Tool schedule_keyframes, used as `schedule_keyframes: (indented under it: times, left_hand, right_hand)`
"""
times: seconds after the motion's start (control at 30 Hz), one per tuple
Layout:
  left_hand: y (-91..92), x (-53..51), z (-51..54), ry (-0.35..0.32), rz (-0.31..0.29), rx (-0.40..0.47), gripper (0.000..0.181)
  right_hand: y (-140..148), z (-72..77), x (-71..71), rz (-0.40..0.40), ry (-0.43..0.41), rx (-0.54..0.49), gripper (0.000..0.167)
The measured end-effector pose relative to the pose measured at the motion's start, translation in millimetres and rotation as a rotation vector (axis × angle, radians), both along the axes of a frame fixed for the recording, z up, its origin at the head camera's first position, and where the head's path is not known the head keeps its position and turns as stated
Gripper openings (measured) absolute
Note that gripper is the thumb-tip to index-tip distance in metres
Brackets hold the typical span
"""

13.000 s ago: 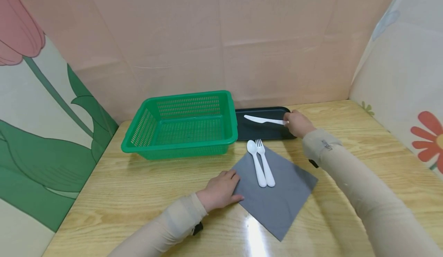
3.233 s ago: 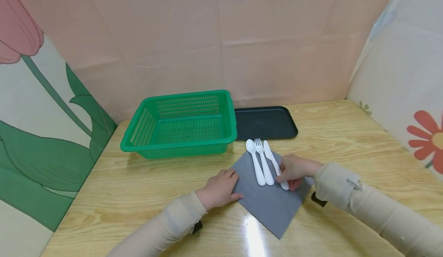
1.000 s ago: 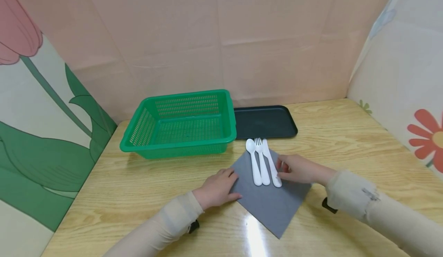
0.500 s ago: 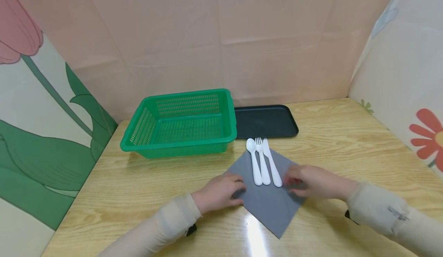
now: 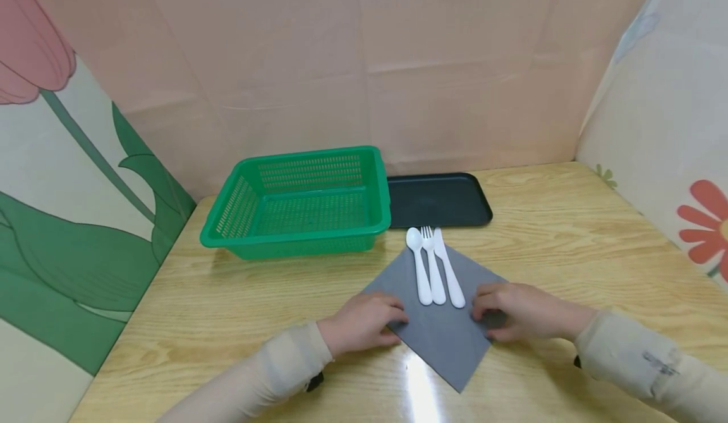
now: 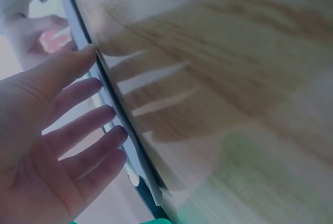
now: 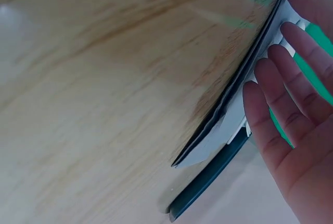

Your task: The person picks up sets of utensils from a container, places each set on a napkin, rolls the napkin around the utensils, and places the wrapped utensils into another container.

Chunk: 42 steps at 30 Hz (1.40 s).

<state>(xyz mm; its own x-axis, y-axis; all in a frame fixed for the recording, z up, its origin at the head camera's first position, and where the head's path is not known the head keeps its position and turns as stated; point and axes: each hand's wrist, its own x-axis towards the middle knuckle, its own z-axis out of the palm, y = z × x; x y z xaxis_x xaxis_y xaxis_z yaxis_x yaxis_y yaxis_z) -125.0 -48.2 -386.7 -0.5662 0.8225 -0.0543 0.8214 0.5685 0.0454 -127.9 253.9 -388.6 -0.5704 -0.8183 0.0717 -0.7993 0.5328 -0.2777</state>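
Note:
A grey napkin (image 5: 449,341) lies turned like a diamond on the table. On it, side by side, are a white spoon (image 5: 421,271), a white fork (image 5: 434,271) and a white knife (image 5: 452,279), heads pointing away from me and slightly past the napkin's far corner. My left hand (image 5: 364,322) rests at the napkin's left edge. In the left wrist view its fingers (image 6: 88,125) reach loosely to the cloth. My right hand (image 5: 526,312) rests on the napkin's right side, beside the knife handle. The right wrist view shows those fingers (image 7: 281,99) extended at the layered cloth edge, gripping nothing.
Behind the napkin on the left stands a green slotted basket (image 5: 307,241) with nothing in it. A black tray (image 5: 438,200) sits partly behind the basket's right side. The wooden table (image 5: 569,246) meets a cloth backdrop (image 5: 466,94) at the rear.
The knife has gone from the tray to the napkin, right of the fork. My right hand has let it go and drawn right, towards me. My left hand has shifted slightly on the napkin edge.

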Motion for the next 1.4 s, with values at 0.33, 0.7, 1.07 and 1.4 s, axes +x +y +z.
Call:
schedule_keyframes:
  times: [0.33, 0.7, 1.07, 1.4]
  left_hand:
    - [0.1, -0.4, -0.1, -0.021, -0.003, 0.029, 0.026]
    - [0.6, 0.0, 1.2, -0.045, 0.000, 0.046, 0.026]
    - [0.0, 2.0, 1.1, -0.035, 0.015, 0.044, 0.041]
    - [7.3, 1.9, 2.9, -0.037, 0.073, 0.021, 0.048]
  right_hand:
    - [1, -1.5, -1.8, 0.021, 0.002, -0.025, 0.018]
    - [0, -8.4, -3.9, 0.060, 0.093, -0.101, 0.017]
    - [-4, -2.8, -3.9, 0.025, 0.038, -0.085, 0.013]
    - [-7, 4.5, -7.2, 0.019, -0.078, -0.166, 0.014]
